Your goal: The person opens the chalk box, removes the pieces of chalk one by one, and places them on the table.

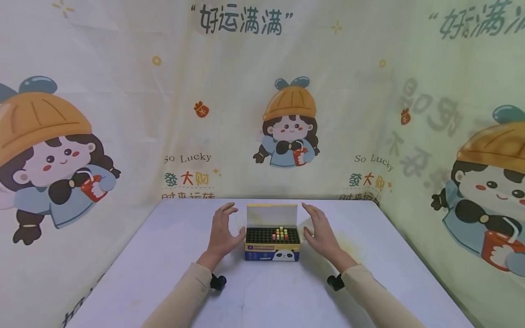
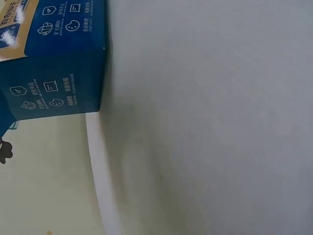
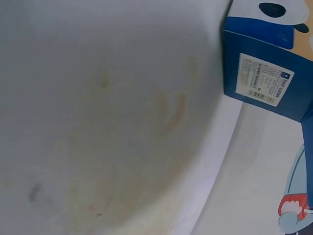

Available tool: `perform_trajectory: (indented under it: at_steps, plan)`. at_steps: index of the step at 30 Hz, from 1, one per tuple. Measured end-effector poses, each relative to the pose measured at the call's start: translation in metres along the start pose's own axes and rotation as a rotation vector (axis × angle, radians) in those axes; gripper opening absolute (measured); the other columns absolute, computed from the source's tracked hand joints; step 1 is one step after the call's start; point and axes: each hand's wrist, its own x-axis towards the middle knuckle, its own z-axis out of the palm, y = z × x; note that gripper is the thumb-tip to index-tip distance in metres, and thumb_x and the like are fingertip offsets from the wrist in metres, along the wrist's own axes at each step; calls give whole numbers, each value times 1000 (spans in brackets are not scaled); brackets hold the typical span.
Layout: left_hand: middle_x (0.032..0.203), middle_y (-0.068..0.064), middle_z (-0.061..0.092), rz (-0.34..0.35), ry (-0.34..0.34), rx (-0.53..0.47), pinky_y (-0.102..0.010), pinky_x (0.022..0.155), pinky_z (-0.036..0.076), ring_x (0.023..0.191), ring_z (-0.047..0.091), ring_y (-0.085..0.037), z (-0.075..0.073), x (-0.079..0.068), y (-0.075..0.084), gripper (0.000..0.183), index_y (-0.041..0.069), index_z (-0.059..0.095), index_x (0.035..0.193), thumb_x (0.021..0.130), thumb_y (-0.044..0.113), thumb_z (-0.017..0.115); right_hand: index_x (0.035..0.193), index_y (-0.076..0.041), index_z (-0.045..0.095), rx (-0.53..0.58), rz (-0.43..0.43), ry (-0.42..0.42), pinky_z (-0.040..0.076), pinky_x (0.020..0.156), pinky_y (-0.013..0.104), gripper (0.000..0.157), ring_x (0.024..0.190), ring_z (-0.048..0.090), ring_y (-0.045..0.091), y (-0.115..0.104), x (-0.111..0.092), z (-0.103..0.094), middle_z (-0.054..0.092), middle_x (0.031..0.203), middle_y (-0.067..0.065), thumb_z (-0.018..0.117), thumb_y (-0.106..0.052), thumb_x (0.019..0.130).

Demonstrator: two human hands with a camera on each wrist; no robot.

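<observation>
A blue and yellow cardboard box (image 1: 272, 253) with a panda face printed on its front stands on the table, its lid (image 1: 272, 216) raised at the back. Inside is a black holder (image 1: 257, 235) with rows of holes. Several short sticks (image 1: 281, 233) with yellow, red and pink ends stand in its right half. My left hand (image 1: 223, 234) is beside the box's left side, thumb tip close to the edge, fingers loosely bent and holding nothing. On the other side my right hand (image 1: 321, 234) is held likewise, with nothing in it. Neither hand shows in the wrist views.
The white table (image 1: 197, 291) has its back edge just behind the box. Printed cloth (image 1: 238, 136) with cartoon figures hangs behind and at both sides. In the right wrist view a white barcode label (image 3: 264, 79) is on the box's side, and faint yellowish stains mark the table.
</observation>
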Motion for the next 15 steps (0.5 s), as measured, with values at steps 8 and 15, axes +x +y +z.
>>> perform_trajectory:
  at_steps: [8, 15]
  plan:
    - [133, -13, 59, 84, -36, 106, -64, 115, 31, 125, 55, -33, -5, -4, -7, 53, 6, 61, 120, 71, -1, 79, 148, -6, 52, -33, 139, -149, 52, 86, 50, 64, 94, 66, 24, 5, -5, 2, 73, 106, 6, 69, 2, 87]
    - [120, -8, 65, 274, -207, 191, -50, 107, 48, 114, 63, -27, -3, 5, 2, 27, 13, 68, 100, 78, 5, 82, 135, -5, 65, -8, 296, -266, 54, 84, 42, 43, 92, 63, 19, -6, 1, 3, 72, 100, 3, 64, 2, 92]
